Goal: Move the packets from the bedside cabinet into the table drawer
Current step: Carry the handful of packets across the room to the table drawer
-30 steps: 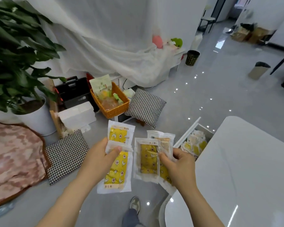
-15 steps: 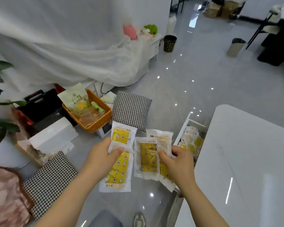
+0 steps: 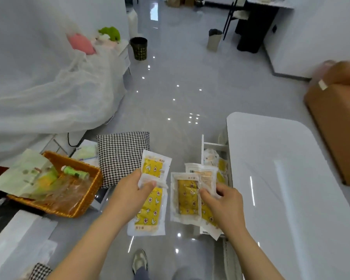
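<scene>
The left hand (image 3: 127, 196) and right hand (image 3: 224, 207) now hold the packets (image 3: 150, 211) closer to the drawer (image 3: 202, 152), the right hand's overlapping it.

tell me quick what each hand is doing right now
Left hand: closed, thumb pinching the left bunch of packets.
Right hand: closed, holding the right bunch of packets.

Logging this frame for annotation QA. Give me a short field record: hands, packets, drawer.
left hand: grips the left packets, two yellow ones
right hand: pinches the right packets, several overlapping
drawer: open, pulled out beside the white table
drawer packets: already inside
held packets: above the floor, not yet in the drawer
nearby: wicker basket and checked cushion, left of the hands
</scene>
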{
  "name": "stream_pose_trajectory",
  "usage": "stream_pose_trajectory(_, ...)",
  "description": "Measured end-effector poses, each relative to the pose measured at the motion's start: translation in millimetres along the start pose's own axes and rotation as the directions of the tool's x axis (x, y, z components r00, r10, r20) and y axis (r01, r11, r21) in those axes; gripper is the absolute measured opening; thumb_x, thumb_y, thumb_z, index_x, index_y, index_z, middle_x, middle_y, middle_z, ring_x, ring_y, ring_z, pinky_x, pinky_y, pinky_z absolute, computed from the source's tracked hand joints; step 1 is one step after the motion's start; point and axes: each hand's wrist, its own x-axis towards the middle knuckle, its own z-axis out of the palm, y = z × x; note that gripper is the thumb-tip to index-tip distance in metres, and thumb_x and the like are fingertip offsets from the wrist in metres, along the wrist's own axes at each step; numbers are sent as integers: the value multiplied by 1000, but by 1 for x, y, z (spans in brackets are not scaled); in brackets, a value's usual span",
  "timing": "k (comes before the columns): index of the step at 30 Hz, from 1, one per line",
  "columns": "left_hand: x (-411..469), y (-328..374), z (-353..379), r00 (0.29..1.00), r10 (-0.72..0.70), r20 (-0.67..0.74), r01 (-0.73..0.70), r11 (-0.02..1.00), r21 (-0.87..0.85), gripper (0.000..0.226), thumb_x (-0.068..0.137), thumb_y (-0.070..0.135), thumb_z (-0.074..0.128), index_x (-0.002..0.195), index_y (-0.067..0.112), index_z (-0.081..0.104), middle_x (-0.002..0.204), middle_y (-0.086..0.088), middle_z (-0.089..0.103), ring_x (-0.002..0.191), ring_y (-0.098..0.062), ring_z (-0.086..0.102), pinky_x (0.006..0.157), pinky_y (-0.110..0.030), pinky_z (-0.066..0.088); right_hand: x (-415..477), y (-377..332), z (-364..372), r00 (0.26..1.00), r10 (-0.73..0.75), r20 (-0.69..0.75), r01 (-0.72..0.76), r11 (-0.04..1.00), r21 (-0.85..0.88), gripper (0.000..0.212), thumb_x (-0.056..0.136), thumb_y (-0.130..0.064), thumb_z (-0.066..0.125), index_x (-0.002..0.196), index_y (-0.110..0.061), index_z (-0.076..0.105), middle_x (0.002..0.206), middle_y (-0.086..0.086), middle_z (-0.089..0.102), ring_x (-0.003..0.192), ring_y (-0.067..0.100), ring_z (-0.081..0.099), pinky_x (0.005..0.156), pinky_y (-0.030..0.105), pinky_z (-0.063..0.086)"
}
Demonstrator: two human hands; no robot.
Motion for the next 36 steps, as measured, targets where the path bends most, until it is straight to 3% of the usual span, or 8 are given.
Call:
stream_pose_trajectory(2,20,-1,-10,998,29,51,-30,999,19,12,92,28,56,104,28,61,94,15,68,84,1,63,64,-17,47,2,-5,10,997,38,-60,-37,999,16,2,80,-25,73,81,-26,75,81,-20,71,74,-4,67,56,18,55)
stream_pose_trajectory(5,49,-2,-15,995,43,92,-47,998,42,14,92,28,56,103,21,61,94,9,69,83,-6,66,69,-25,53,2,-8,17,983,116,-140,-110,993,51,5,79,-22,73,81,-26,75,77,-18,72,72,-2,68,59,20,56)
stream_pose_trajectory(8,75,2,-10,985,55,163,-64,997,50,15,92,28,56,102,19,62,93,6,70,82,-9,67,73,-31,56,7,-10,16,964,181,-195,-170,983,74,4,80,-22,72,78,-25,73,71,-15,70,64,-7,65,50,11,47)
stream_pose_trajectory(15,142,29,18,932,131,338,-163,984,70,13,92,28,57,104,23,63,89,14,69,77,2,66,56,-10,47,53,-4,5,898,302,-321,-274,953,130,5,82,-21,71,77,-20,73,70,-11,69,55,-8,61,44,7,40)
stream_pose_trajectory(18,177,47,32,919,138,370,-190,976,106,17,92,29,58,107,21,62,93,12,68,79,1,65,58,-12,46,84,5,-4,860,358,-364,-319,933,166,9,81,-23,70,72,-21,72,66,-10,68,55,-3,63,44,10,42)
stream_pose_trajectory(26,269,111,75,897,149,416,-239,955,173,27,92,26,58,116,23,47,103,9,62,79,-1,62,54,-12,45,170,20,-44,789,455,-413,-380,889,255,8,83,-24,69,77,-24,74,69,-9,72,58,5,66,51,18,48)
stream_pose_trajectory(32,320,142,125,825,142,546,-302,929,214,24,94,25,55,116,26,48,103,8,62,82,-5,60,58,-15,42,206,35,-70,720,513,-466,-418,858,298,7,81,-25,70,76,-25,74,71,-9,72,61,8,67,56,27,55)
stream_pose_trajectory(36,354,148,157,785,125,607,-317,922,221,19,94,22,54,112,23,51,107,2,64,88,-13,62,62,-20,44,215,45,-72,662,581,-474,-476,814,333,9,82,-26,69,74,-24,73,67,-9,70,54,3,62,49,16,43)
